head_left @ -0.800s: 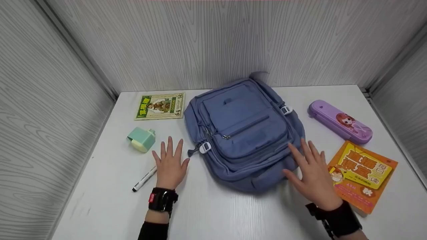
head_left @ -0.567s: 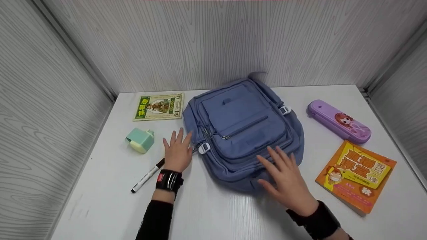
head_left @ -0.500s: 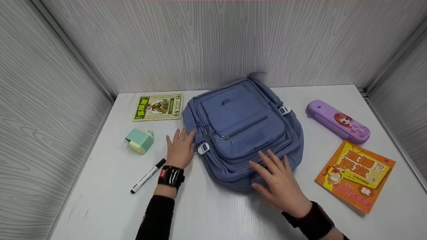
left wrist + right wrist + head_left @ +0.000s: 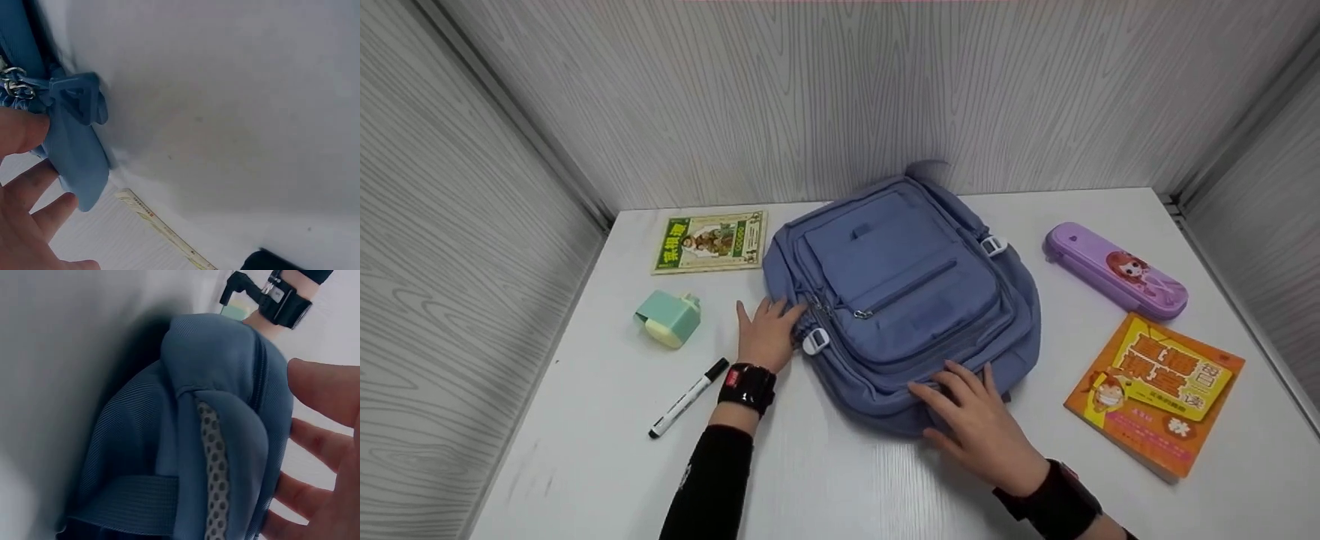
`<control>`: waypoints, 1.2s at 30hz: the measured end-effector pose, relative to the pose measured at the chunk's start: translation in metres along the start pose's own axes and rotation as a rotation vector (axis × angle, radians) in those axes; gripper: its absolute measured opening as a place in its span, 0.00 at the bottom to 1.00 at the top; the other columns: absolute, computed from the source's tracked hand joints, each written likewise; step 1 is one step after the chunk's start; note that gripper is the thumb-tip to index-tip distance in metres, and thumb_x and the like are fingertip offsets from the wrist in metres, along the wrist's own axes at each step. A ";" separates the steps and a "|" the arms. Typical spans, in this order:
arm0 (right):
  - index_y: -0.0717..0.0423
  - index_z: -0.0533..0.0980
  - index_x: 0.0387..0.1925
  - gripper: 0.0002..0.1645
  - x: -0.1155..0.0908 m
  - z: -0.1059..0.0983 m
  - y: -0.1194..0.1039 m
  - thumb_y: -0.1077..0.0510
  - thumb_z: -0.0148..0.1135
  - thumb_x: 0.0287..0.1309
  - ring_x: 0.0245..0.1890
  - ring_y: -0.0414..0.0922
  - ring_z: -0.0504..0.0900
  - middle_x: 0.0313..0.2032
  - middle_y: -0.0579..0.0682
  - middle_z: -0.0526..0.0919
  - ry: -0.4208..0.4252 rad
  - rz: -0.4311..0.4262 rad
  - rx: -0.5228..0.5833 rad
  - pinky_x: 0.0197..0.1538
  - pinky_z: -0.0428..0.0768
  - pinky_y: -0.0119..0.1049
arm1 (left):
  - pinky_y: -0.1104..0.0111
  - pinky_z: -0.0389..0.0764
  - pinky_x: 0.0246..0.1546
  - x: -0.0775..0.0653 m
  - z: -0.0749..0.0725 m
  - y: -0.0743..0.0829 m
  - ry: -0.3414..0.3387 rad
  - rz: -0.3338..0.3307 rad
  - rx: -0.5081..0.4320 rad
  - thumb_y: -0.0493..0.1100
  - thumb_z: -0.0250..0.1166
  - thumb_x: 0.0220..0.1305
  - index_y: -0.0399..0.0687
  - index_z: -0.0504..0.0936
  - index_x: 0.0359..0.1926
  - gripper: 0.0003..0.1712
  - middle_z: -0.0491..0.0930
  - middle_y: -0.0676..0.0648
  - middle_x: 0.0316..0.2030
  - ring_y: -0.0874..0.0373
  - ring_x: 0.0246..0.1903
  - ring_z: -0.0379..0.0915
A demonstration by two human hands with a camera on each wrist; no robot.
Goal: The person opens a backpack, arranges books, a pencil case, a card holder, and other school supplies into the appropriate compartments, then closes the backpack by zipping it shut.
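Observation:
A blue backpack lies front side up in the middle of the white table, its zippers closed. At its left side, my left hand touches the fabric beside a white strap buckle. In the left wrist view, the thumb and spread fingers lie along the blue side pocket. My right hand rests its fingertips on the backpack's near edge. From the right wrist view, that hand's thumb and fingers are spread along the bag's edge, with a mesh-lined strap below.
A black-capped marker and a green-and-yellow block-like item lie left of the bag, with a thin green booklet behind. To the right are a purple pencil case and an orange book. Grey panels enclose the table.
The right hand has moved left and down from the bag's right side onto its near edge. My left hand has moved from over the marker to the bag's left side, uncovering the marker.

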State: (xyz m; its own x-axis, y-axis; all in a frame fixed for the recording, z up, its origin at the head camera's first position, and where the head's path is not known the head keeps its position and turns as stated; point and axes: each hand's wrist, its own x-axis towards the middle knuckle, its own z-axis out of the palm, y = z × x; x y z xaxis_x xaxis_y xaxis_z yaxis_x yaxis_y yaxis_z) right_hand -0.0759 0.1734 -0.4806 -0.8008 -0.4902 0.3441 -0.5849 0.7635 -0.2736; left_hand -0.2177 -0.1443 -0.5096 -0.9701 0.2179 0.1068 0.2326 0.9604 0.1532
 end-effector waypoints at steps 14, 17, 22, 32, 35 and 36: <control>0.58 0.80 0.38 0.19 -0.007 -0.017 0.062 0.76 0.70 0.45 0.64 0.64 0.75 0.44 0.56 0.86 0.143 0.122 0.111 0.60 0.57 0.82 | 0.37 0.67 0.63 -0.060 -0.001 0.032 0.239 0.185 0.066 0.39 0.71 0.54 0.56 0.85 0.52 0.22 0.86 0.45 0.37 0.44 0.44 0.78; 0.58 0.81 0.36 0.18 -0.004 -0.020 0.077 0.80 0.64 0.47 0.65 0.64 0.73 0.44 0.56 0.86 0.145 0.178 0.148 0.61 0.51 0.83 | 0.39 0.69 0.61 -0.069 -0.001 0.042 0.251 0.209 0.069 0.36 0.70 0.54 0.55 0.86 0.51 0.21 0.86 0.45 0.36 0.46 0.42 0.79; 0.60 0.82 0.35 0.19 0.004 -0.023 0.101 0.81 0.54 0.52 0.67 0.64 0.71 0.47 0.59 0.86 0.134 0.260 0.135 0.63 0.49 0.83 | 0.46 0.76 0.56 -0.079 0.002 0.061 0.248 0.256 0.100 0.35 0.68 0.56 0.54 0.87 0.49 0.18 0.87 0.45 0.35 0.49 0.38 0.83; 0.64 0.82 0.39 0.20 0.019 -0.031 0.132 0.81 0.50 0.53 0.69 0.66 0.67 0.52 0.63 0.84 0.097 0.330 0.091 0.62 0.52 0.82 | 0.63 0.79 0.36 -0.085 0.007 0.089 0.260 0.369 0.120 0.37 0.67 0.56 0.53 0.87 0.49 0.18 0.87 0.48 0.34 0.53 0.35 0.82; 0.65 0.80 0.40 0.19 0.019 -0.032 0.127 0.80 0.50 0.53 0.69 0.66 0.67 0.54 0.64 0.83 0.095 0.329 0.061 0.62 0.53 0.82 | 0.64 0.79 0.35 -0.085 0.009 0.091 0.276 0.374 0.136 0.37 0.66 0.55 0.54 0.87 0.48 0.18 0.87 0.48 0.34 0.53 0.34 0.82; 0.66 0.80 0.41 0.19 0.019 -0.033 0.121 0.80 0.49 0.52 0.69 0.66 0.67 0.54 0.65 0.82 0.097 0.325 0.039 0.62 0.54 0.82 | 0.64 0.79 0.34 -0.086 0.009 0.092 0.281 0.372 0.138 0.37 0.66 0.55 0.54 0.88 0.48 0.18 0.87 0.48 0.33 0.54 0.34 0.82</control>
State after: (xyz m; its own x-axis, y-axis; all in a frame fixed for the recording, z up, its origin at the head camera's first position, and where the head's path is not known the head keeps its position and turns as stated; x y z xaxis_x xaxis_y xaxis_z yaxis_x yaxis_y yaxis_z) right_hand -0.1576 0.2710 -0.4775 -0.9313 -0.1799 0.3166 -0.3069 0.8557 -0.4167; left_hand -0.1139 -0.0733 -0.5136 -0.7623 0.5134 0.3941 0.5300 0.8446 -0.0753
